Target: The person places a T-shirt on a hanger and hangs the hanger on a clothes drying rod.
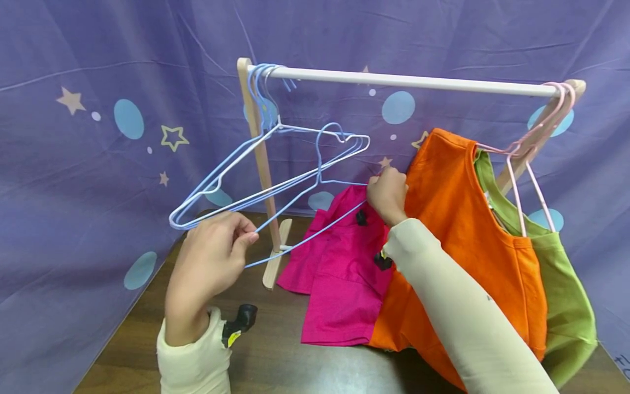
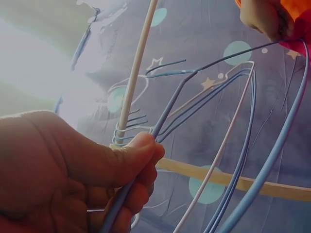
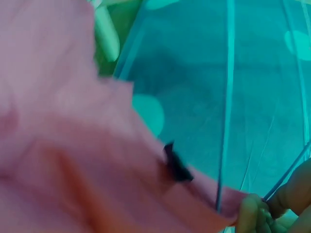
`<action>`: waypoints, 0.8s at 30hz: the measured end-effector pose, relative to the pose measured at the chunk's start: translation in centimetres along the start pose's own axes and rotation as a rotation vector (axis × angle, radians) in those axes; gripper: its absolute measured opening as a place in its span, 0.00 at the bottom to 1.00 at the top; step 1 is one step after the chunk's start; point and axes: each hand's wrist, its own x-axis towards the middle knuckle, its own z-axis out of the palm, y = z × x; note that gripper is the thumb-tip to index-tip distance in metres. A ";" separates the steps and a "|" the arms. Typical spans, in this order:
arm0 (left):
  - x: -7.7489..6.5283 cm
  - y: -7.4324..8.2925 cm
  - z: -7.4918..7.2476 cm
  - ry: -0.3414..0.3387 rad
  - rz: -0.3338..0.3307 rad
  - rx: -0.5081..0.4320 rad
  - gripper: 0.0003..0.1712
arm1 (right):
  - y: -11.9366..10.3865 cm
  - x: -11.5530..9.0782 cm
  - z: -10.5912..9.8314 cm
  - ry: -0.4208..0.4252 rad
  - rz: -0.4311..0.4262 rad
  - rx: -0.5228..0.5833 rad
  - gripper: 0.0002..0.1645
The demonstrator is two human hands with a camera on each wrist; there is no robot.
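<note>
My left hand (image 1: 209, 257) pinches one arm of a light-blue wire hanger (image 1: 319, 160) between thumb and fingers. The hanger hangs clear of the rail, its hook up. In the left wrist view, the thumb lies along the blue wire (image 2: 174, 103). My right hand (image 1: 388, 191) grips the upper edge of a magenta garment (image 1: 339, 290) at the hanger's other end. In the right wrist view, the fingers pinch the cloth (image 3: 87, 141), and the hanger's wire (image 3: 224, 121) runs into it. A small black piece (image 3: 177, 164) shows by the cloth's edge.
A wooden rack with a white rail (image 1: 408, 80) stands on a brown table (image 1: 266, 350). Blue hangers and a white hanger (image 1: 248, 150) hang at its left end. An orange garment (image 1: 462, 257) and a green garment (image 1: 566, 284) hang on pink hangers (image 1: 538, 128) at the right.
</note>
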 end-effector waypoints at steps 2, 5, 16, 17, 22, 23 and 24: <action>0.0 0.0 0.1 -0.002 -0.004 -0.003 0.03 | -0.1 -0.2 -0.1 -0.005 0.025 0.030 0.17; 0.0 0.0 0.1 -0.001 -0.007 -0.005 0.03 | -0.3 -0.4 -0.2 -0.022 0.062 0.085 0.18; -0.9 -0.6 -1.4 0.070 -0.020 0.015 0.04 | 0.0 0.1 -1.2 -0.090 -0.101 -0.019 0.11; -0.9 -0.5 -1.4 0.072 -0.021 0.016 0.04 | 0.1 0.2 -1.2 -0.104 -0.129 -0.044 0.13; -0.9 0.7 -0.8 0.051 -0.012 0.022 0.02 | 0.3 0.0 -1.2 -0.118 -0.192 -0.133 0.19; -0.9 1.0 -0.7 0.047 -0.006 0.023 0.02 | 0.3 -0.1 -1.1 -0.113 -0.190 -0.128 0.19; -0.8 1.3 -0.5 0.043 0.000 0.024 0.03 | 0.3 -0.1 -1.1 -0.107 -0.183 -0.116 0.18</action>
